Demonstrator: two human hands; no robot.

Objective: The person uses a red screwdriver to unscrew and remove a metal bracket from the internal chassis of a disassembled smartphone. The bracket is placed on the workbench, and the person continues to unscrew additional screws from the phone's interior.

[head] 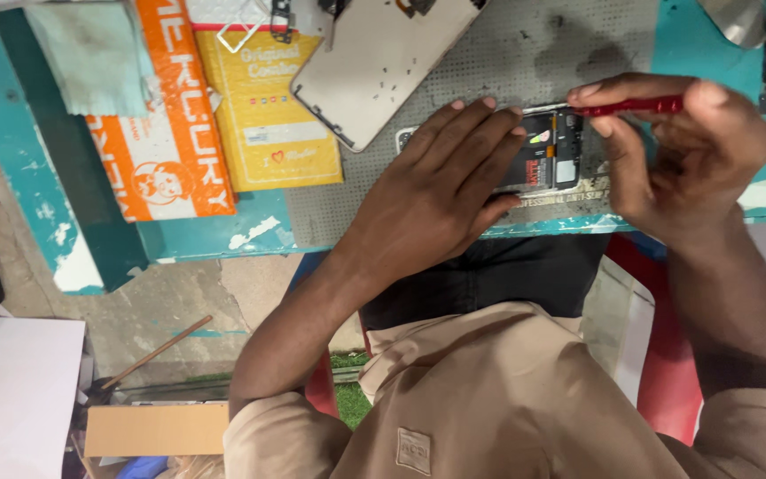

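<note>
An opened phone [553, 158] with its back off lies on a grey perforated mat [489, 62] near the table's front edge, its black battery and inner parts showing. My left hand [441, 191] rests flat over the phone's left half and pins it down. My right hand [684, 155] grips a thin red screwdriver [631, 106] held almost level, its tip at the phone's top right edge.
A detached white phone back panel [374, 62] lies on the mat behind my left hand. Orange [161, 133] and yellow [268, 115] flat packets sit at left on the teal table [223, 235]. A red chair [667, 355], cardboard [157, 430] and paper [19, 390] are below.
</note>
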